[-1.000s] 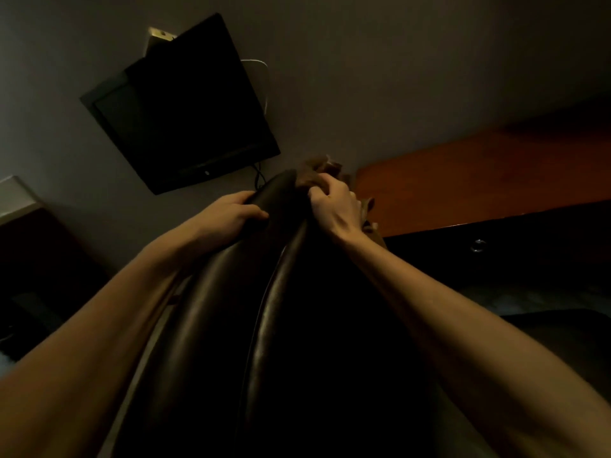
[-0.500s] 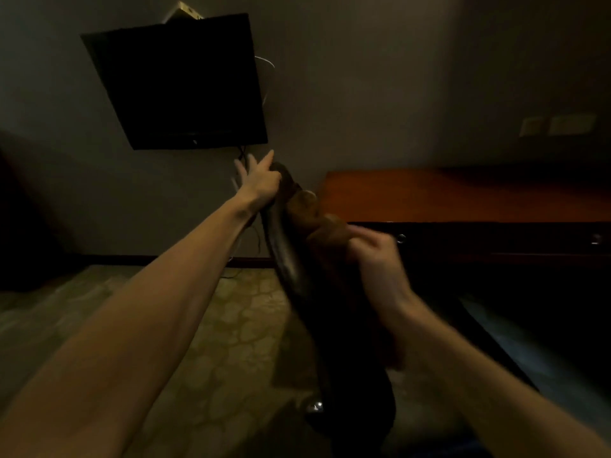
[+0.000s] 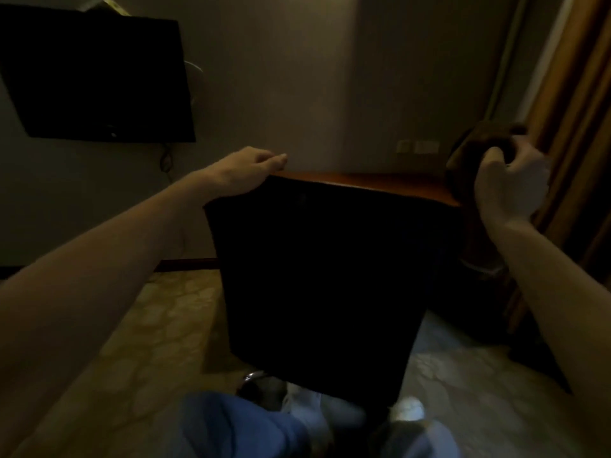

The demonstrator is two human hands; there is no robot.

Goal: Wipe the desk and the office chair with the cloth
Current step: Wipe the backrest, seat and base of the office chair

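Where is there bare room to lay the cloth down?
Bare: the strip of desk top between the chair back and the wall, running from the left hand to the cloth gripped by the right hand. Crowded: the right end, under that hand and cloth.

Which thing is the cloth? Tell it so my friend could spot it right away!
Start at the big black chair back in the middle, with the reddish desk behind it. Look above the desk's right end: the right hand grips the cloth there. It is the only soft, crumpled brown lump, darker than the curtain beside it.
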